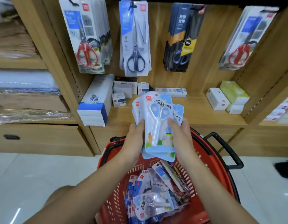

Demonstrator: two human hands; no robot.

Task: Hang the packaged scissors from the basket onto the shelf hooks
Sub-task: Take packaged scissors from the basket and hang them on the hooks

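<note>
A fanned stack of blue-and-white packaged children's scissors (158, 122) is held upright between both hands, above the red basket (209, 160). My left hand (134, 139) grips the stack's left edge. On its right edge, my right hand (180, 136) holds it with the thumb on the front pack. More packaged scissors (154, 196) lie piled in the basket. Along the shelf's back wall, hooks carry red-handled scissors (87, 41), dark-handled scissors (136, 39), black-packaged scissors (182, 39) and another red-handled set (246, 38).
Below the hooks, a wooden shelf board (196, 113) carries white-and-blue boxes (96, 102), small white boxes (123, 92) and green-and-white boxes (229, 96). The basket has a black handle (225, 149) at its right. A drawer cabinet (39, 138) stands at the left over a white tiled floor.
</note>
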